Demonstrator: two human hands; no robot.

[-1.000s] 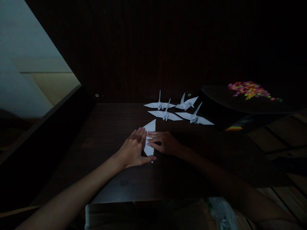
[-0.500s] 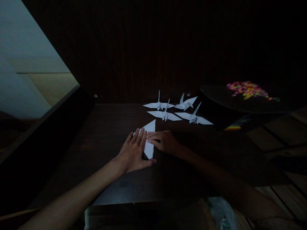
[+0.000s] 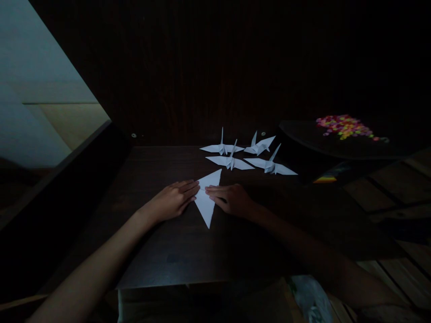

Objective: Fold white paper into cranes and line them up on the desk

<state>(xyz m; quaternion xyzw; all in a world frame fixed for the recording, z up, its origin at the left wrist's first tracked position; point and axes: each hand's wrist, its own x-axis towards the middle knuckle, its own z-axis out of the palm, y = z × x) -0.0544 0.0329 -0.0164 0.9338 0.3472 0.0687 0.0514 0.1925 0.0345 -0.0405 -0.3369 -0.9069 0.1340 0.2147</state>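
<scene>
A white sheet of paper folded into a triangle (image 3: pixel 205 209) lies flat on the dark wooden table, one point toward the back and one toward me. At its left corner, my left hand (image 3: pixel 175 198) has its fingers drawn together on the paper. My right hand (image 3: pixel 230 198) holds the long right edge near its middle, fingertips resting on top of the sheet and the thumb close below them. Just behind the sheet stand several white folded paper cranes, one of them the nearest left crane (image 3: pixel 230 162) and another the nearest right crane (image 3: pixel 270 167).
A dark panel (image 3: pixel 188 89) rises behind the table (image 3: pixel 161 264), and a low side board (image 3: pixel 67 179) borders it on the left. On a dark rounded shelf (image 3: pixel 303 137) at the right lies a pile of small colourful pieces (image 3: pixel 346 126). A plastic bag (image 3: pixel 311 298) is below the front edge.
My left hand has slid left off the top of the paper to its left corner, and its spread fingers have come together. More of the triangle shows, slightly turned. My right hand has stayed.
</scene>
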